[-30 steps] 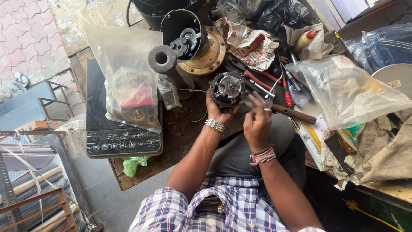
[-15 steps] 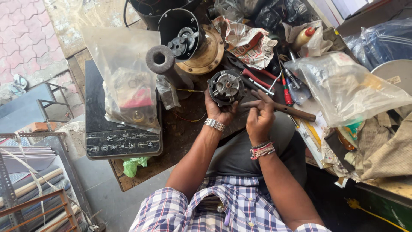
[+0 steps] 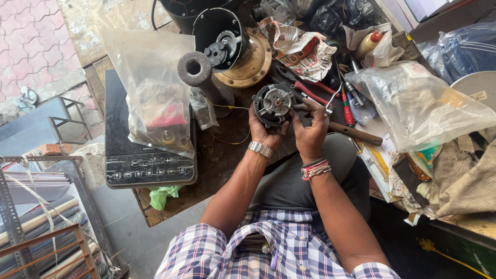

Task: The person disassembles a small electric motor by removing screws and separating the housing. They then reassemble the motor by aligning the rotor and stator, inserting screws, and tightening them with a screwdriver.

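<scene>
We hold a small round motor (image 3: 273,103) over the workbench (image 3: 217,155).
Our left hand (image 3: 264,130) grips it from below; right hand (image 3: 310,129) fingers pinch its side. It is out of the black housing (image 3: 219,36), still not opened.

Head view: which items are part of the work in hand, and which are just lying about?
In hand:
- round black-and-silver motor unit, held by both
- left hand, cupping it from below
- right hand, fingers on its edge

Lying about:
- black induction cooktop
- clear plastic bag of parts
- red-handled pliers
- wooden-handled tool
- crumpled newspaper
</scene>
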